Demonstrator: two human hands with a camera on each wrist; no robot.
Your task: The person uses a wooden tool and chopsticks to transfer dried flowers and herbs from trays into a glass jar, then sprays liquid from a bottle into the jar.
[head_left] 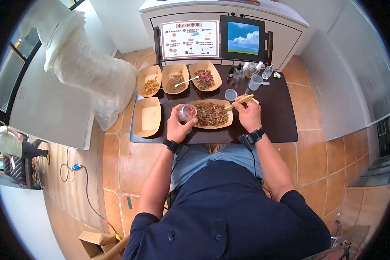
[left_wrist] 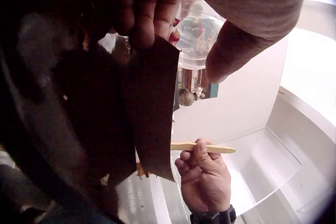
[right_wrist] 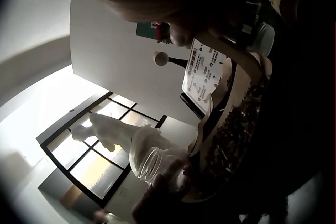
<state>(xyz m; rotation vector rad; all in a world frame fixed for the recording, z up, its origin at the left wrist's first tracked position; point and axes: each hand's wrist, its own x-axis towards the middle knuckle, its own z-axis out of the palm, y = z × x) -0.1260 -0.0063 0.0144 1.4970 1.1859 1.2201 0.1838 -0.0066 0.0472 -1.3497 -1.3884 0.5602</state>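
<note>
My left hand (head_left: 177, 129) grips a small clear jar (head_left: 187, 113) with a few red petals inside, at the left end of a boat-shaped paper tray (head_left: 212, 127). That tray holds a dried mix (head_left: 212, 113) of brown, green and red bits. In the right wrist view the open, threaded mouth of the jar (right_wrist: 151, 164) shows. My right hand (head_left: 248, 115) pinches a flat pale wooden stick (head_left: 246, 99) over the tray's right end, its lower end at the mix. From the left wrist, the stick (left_wrist: 223, 149) lies between thumb and fingers.
Behind stand paper trays of yellow flowers (head_left: 151, 86), brown bits with a white spoon (head_left: 184, 82), and rosebuds (head_left: 205, 79). Another paper tray (head_left: 147, 117) is at left. A round lid (head_left: 231, 94), plastic cup (head_left: 255, 82) and several small bottles (head_left: 251, 68) stand right, an instruction sheet (head_left: 190, 39) behind.
</note>
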